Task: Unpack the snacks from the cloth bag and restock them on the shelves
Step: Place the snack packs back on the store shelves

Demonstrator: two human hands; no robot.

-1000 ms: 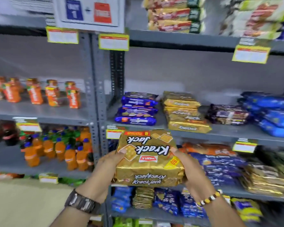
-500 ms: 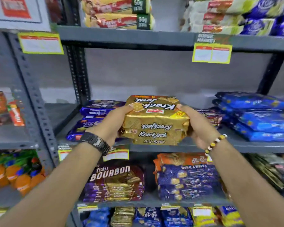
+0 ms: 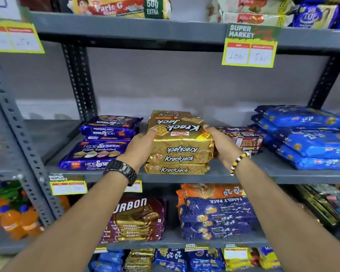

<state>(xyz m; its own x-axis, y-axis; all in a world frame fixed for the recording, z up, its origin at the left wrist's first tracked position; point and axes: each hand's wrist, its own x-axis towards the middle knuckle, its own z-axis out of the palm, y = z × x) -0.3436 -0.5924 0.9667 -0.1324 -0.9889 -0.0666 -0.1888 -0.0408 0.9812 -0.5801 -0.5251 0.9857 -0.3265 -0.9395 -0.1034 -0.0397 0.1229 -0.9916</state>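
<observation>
**Grey shop shelving: gold pack held at its stack**

Grey steel racking against a plain wall, with the middle shelf point(image 3: 263, 174) at reach; clamped between left hand point(image 3: 140, 147) and right hand point(image 3: 223, 147), one gold Krackjack pack point(image 3: 182, 137), print upside down. Both thumbs pressed on its top face; fingers hidden round the ends, yet plainly gripping from each side.

Directly beneath the hands, a Krackjack stack point(image 3: 177, 164) of like packs near the shelf's front edge; resting on it or just clear of it, cannot tell. Just outside the left hand, purple Hide & Seek packs point(image 3: 98, 152); just behind the right hand, dark brown packs point(image 3: 243, 138); farther out beyond it, blue 20-20 packs point(image 3: 310, 140).

Judged risks from here:
- Slick foil on slick foil; likely to slide forward and off if released crooked or overhanging the front edge.
- Taller pile, less steady; could drag the lower packs along.
- Right knuckles close to the dark brown packs; may nudge them askew on pulling away.
</observation>
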